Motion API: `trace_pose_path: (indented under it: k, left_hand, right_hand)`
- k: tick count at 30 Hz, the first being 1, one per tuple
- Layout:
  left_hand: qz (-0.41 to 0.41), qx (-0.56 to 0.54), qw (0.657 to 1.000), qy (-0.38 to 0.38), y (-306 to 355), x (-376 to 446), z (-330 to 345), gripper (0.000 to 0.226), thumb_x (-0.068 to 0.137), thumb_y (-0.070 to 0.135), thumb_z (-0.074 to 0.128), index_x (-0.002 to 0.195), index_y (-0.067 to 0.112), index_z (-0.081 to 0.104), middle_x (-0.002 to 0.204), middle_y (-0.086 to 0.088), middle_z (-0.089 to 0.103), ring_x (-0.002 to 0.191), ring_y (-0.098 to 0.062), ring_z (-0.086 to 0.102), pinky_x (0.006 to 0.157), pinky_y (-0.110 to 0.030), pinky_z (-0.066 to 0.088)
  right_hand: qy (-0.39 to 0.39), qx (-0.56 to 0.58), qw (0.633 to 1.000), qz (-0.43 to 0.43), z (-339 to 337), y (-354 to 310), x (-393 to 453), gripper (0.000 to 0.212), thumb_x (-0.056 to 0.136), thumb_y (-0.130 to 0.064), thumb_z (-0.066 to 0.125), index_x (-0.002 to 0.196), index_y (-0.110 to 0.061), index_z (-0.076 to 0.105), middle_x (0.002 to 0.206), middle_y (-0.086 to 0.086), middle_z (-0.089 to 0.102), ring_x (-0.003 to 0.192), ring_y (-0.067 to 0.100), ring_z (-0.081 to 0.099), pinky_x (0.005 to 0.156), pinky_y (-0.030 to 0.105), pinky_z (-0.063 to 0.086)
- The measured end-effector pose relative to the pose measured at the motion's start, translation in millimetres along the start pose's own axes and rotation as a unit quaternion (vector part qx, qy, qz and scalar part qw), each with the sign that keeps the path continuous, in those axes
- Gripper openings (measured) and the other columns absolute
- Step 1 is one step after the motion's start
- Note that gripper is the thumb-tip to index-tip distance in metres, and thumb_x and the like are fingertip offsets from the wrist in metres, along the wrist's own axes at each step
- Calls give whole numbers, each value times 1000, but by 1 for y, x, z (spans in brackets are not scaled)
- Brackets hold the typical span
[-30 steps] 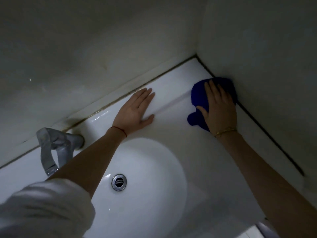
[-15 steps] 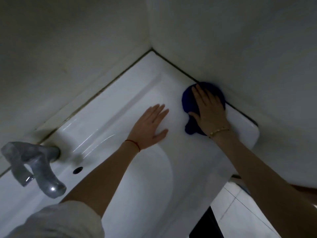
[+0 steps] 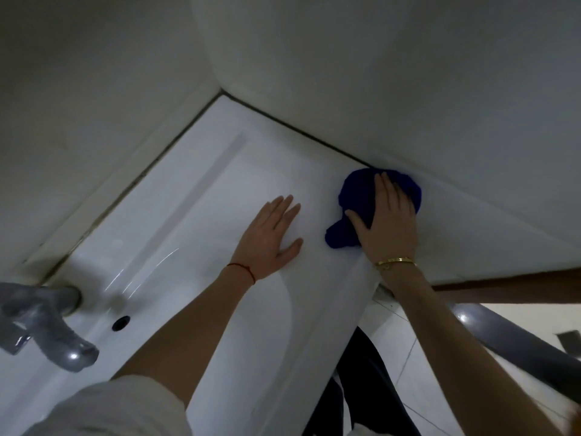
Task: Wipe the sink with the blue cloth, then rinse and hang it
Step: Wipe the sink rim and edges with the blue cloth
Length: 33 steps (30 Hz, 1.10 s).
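Note:
The white sink [image 3: 195,221] fills the middle of the view, its flat deck running into a wall corner. A bunched blue cloth [image 3: 355,196] lies on the deck's right side, against the right wall. My right hand [image 3: 388,225] presses flat on the cloth with straight fingers, covering its middle. My left hand [image 3: 270,237] rests flat on the bare deck just left of the cloth, fingers straight, holding nothing. Part of the basin curves below my left forearm.
A chrome tap [image 3: 47,322] stands at the lower left, with a small overflow hole [image 3: 121,322] beside it. Walls close in behind and to the right. Tiled floor [image 3: 418,366] and a grey pipe [image 3: 515,344] show past the sink's right edge.
My right hand has slid the cloth along the right wall toward the sink's front edge. My left hand shifted right along the deck. The view turned right; the drain is out of view.

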<state>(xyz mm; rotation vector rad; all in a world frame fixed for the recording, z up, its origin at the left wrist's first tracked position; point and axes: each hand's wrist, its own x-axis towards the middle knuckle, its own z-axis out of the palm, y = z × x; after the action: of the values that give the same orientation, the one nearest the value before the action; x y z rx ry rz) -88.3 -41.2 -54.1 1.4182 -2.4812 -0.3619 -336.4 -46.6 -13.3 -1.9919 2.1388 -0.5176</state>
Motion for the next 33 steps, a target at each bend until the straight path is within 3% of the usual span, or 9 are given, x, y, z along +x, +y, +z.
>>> trace_pose_path:
  k: [7,10,15,22,27,30,33]
  left_hand:
    - [25,-11,1000,-14,37,16,19,64,100,42,45,153,9,30,160,-10,25,149,-25,21,123,-41,15]
    - [11,-25,1000,-10,39,17,22,63,100,43,43,153,11,29,161,-9,25,150,-25,20,124,-41,14]
    - [-9,-29,1000,-7,36,17,21,62,100,43,43,154,15,30,161,-4,26,150,-21,19,124,-37,14]
    - [-13,-28,1000,-5,39,17,20,62,99,42,44,153,15,30,160,-5,27,150,-20,20,122,-41,20]
    - [8,-24,1000,1,40,17,20,62,99,41,42,152,10,33,160,-9,28,150,-24,21,122,-44,20]
    - [-3,-9,1000,-3,42,16,22,60,101,37,41,154,10,29,161,-9,24,150,-24,18,122,-44,19]
    - [-14,2,1000,3,46,12,22,59,102,36,41,153,10,29,161,-10,24,150,-24,19,123,-43,19]
  right_hand:
    - [76,53,978,186,-9,-19,-39,84,88,-58,54,149,-8,26,154,9,32,138,29,30,114,39,25]
    - [77,139,957,243,-12,-20,-36,90,85,-57,59,150,-6,22,155,10,28,139,27,28,115,36,24]
    - [42,276,905,320,-12,-2,1,94,74,-53,72,144,-5,32,141,10,46,126,24,47,106,37,42]
    - [23,319,899,299,-12,-9,-30,93,85,-47,65,151,-6,14,151,12,31,135,24,37,112,40,36]
    - [14,392,867,307,-12,-17,-56,83,86,-37,66,149,-9,21,146,7,39,130,21,43,110,40,40]
    - [1,371,869,329,-17,-6,-28,71,88,-27,64,143,0,28,139,12,46,125,24,48,107,34,40]
    - [6,365,869,332,-18,3,-9,68,88,-28,65,140,0,32,134,13,50,118,25,53,98,30,46]
